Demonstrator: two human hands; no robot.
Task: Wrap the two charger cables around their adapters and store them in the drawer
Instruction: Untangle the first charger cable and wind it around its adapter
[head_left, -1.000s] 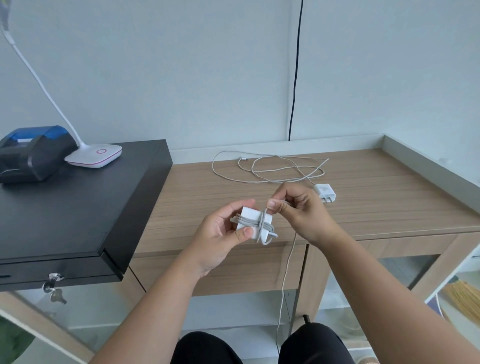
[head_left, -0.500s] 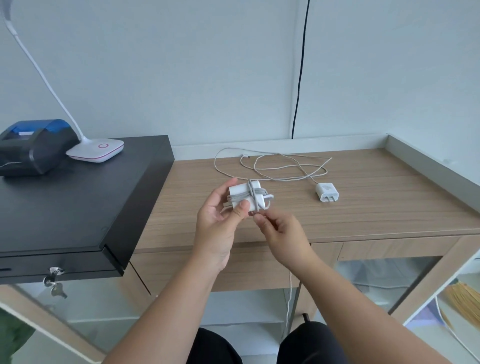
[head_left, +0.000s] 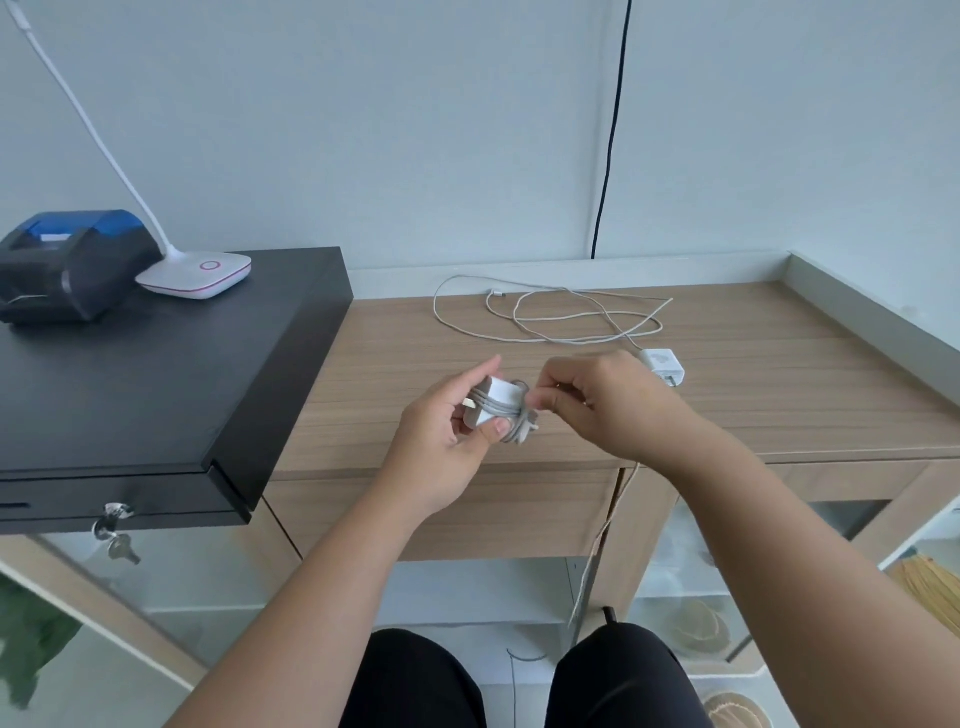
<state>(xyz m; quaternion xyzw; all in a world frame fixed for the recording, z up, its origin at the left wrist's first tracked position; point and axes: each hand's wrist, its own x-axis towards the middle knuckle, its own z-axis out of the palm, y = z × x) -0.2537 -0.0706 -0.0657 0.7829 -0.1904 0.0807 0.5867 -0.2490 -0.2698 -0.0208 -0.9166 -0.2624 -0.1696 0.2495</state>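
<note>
While the left hand (head_left: 447, 431) grips the small white square adapter (head_left: 496, 402) between thumb and fingers, a pale grey cable (head_left: 514, 415) sits wound around it in several turns, all held up just above the front edge of the light wood-grain desk (head_left: 727, 395). Right hand (head_left: 602, 402) has its fingers curled, pinching the loose end of that cable right beside the adapter; a tail of cable hangs down past the desk front. Second white adapter (head_left: 662, 364) lies on the desk just behind the right hand, its thin white cable (head_left: 550, 312) sprawled in loose loops toward the wall. Wooden drawer front (head_left: 467, 514) under the desk is closed, so can't tell what's in it. Off to the left there's a black cash drawer box (head_left: 156, 374) with keys (head_left: 117, 530) in its lock, carrying a black-and-blue receipt printer (head_left: 72, 265) and a white lamp base (head_left: 195, 273).
</note>
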